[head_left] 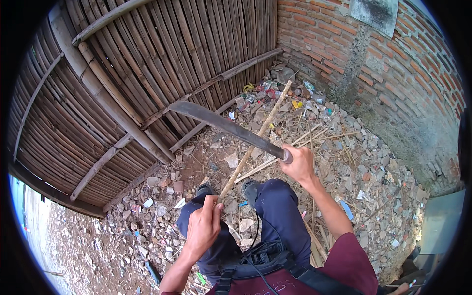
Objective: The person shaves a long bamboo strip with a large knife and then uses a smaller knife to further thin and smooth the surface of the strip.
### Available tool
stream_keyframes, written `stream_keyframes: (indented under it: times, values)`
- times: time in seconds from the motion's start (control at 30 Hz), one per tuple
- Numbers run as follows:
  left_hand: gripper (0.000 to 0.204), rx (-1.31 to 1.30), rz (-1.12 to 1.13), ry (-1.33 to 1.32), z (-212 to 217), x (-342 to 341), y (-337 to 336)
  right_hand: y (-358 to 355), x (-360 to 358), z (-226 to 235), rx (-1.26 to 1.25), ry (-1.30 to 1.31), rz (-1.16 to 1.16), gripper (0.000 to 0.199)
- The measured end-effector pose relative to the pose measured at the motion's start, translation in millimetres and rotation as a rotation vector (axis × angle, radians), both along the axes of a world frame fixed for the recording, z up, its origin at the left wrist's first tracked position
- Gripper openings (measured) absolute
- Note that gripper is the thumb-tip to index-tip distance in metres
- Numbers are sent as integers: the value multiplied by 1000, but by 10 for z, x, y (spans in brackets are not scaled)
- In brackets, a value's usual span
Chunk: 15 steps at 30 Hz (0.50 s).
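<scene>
My right hand (299,166) is closed around the handle of a machete (221,124). Its long dark blade reaches up and to the left, ending near the slatted wall. In my left hand (204,223), the near end of a thin, pale wooden stick (268,120) is gripped between thumb and fingers. The stick slants away to the upper right, toward the corner. Blade and stick cross in this view; whether they touch I cannot tell. Below them are my bent knees in dark trousers (278,201).
A bamboo slat wall (162,54) stands on the left and a brick wall (393,78) on the right. Stones and litter (295,96) cover the ground. Several pale split sticks (314,135) lie beyond my right hand. Part of another person (410,275) shows at the lower right.
</scene>
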<state>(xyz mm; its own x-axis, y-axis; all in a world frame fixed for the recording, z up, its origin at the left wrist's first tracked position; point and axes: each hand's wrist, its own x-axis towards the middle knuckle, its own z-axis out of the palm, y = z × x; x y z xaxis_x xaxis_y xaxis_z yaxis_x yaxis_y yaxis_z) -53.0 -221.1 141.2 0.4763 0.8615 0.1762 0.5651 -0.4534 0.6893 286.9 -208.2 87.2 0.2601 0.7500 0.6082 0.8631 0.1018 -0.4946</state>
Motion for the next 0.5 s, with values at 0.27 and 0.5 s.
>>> stream_keyframes:
  times: [0.27, 0.5]
  values:
    - [20, -143, -61, 7, -30, 148, 81, -146, -374, -9, -91, -61, 177, 25]
    - [24, -149, -98, -28, -111, 108, -62, 158, 30, -9, -42, 153, 34, 8]
